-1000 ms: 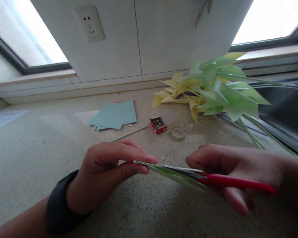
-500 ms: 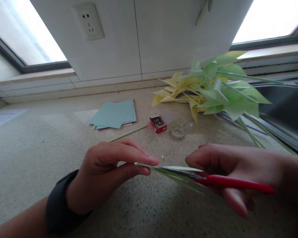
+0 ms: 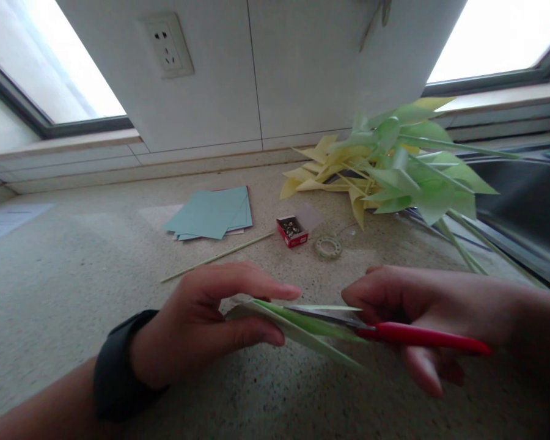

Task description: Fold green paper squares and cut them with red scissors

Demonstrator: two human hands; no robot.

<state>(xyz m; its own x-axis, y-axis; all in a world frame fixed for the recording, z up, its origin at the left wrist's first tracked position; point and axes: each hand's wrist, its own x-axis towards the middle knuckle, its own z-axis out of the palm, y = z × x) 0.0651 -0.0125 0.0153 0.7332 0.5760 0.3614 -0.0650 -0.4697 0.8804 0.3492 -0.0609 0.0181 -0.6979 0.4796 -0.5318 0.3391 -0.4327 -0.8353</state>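
Between the thumb and fingers of my left hand (image 3: 229, 308) is a light green sheet of paper (image 3: 302, 336), seen nearly edge-on with its layers fanned apart. My right hand (image 3: 421, 311) grips a pair of scissors (image 3: 421, 336) by the red handles. The blades point left and lie among the paper's layers, close to my left fingertips. How far the blades are parted cannot be made out. A dark band circles my left wrist.
Behind my hands lie a thin stick (image 3: 220, 255), a stack of light blue paper (image 3: 206, 211), a small red box of metal pins (image 3: 293, 231) and a tape roll (image 3: 328, 247). Green and yellow paper pinwheels (image 3: 394, 165) are heaped back right, beside a sink (image 3: 527, 201).
My left hand's grip has loosened, with thumb and forefinger farther apart and the paper layers more spread. The scissors have shifted slightly left. More of the thin stick shows.
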